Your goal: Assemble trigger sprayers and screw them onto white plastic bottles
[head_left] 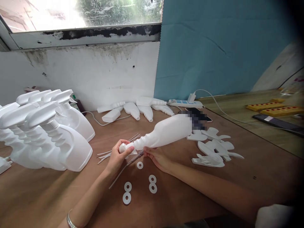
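Observation:
A white plastic spray bottle (171,129) is held tilted in the air, its narrow ribbed neck toward the left and its wide base up to the right. My left hand (117,155) is closed around the neck end. Just beneath the neck, my right hand (158,158) pinches a slim spray pump with a dip tube (133,161), the thin tube slanting down to the left. Its fingertips are close against the bottle's underside; whether they also touch it is unclear. Flat white washers (140,165) lie on the brown table below, and loose thin tubes (105,155) lie behind my left hand.
Several assembled spray bottles (71,145) stand at the left. Bottle bodies (144,110) lie along the wall, near a power strip (182,103) with a white cable. Loose white trigger parts (211,152) are piled at the right, with a phone (198,114) behind them.

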The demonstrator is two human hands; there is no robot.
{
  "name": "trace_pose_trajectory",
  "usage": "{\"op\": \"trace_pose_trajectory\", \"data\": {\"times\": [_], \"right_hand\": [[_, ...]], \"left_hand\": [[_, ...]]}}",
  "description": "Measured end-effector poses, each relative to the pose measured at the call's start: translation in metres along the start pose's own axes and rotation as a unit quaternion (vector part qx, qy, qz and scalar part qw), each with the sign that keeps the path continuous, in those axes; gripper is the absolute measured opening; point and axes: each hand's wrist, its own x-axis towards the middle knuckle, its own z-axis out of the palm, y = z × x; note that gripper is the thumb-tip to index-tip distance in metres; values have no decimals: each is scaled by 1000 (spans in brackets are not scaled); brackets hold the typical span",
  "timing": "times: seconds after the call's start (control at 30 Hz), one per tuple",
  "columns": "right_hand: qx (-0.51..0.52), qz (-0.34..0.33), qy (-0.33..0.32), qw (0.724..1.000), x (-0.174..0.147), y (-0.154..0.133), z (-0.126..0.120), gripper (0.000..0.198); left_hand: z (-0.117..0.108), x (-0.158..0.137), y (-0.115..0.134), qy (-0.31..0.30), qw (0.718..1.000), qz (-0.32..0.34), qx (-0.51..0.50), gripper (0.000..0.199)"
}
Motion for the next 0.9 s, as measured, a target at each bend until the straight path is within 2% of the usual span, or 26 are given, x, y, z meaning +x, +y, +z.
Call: {"op": "trace_pose_trajectory", "data": {"times": [0.07,0.2,0.27,0.33,0.4,0.47,0.53,0.6,0.77,0.83,0.9], "right_hand": [[-1,1,-1,1000,0,0,0,18],[4,2,8,1000,0,-2,0,19],[9,3,7,1000,0,-2,0,19],[15,3,0,1000,0,-1,0,20],[15,5,-12,1000,0,-1,-1,20],[13,8,-25,1000,-1,-1,-1,20],[14,10,-29,999,-1,-2,0,20],[20,10,-22,1000,-1,-3,1,21],[36,11,-9,999,-1,-4,2,22],[36,16,-11,999,-1,-4,2,23],[36,18,-10,999,0,-4,1,24]], "left_hand": [[1,-1,2,23,999,29,37,33],[2,0,-1,23,991,69,108,32],[0,-1,-6,35,978,126,163,28],[-2,-2,-12,56,939,239,240,23],[-6,-2,-16,67,874,362,316,17],[-8,-2,-17,77,825,426,364,17],[-9,-1,-16,91,819,413,387,24],[-8,1,-12,88,835,362,404,28],[-5,3,-5,2,876,264,403,15],[-5,3,-5,-20,890,248,382,19],[-6,1,-6,-19,891,253,377,19]]}}
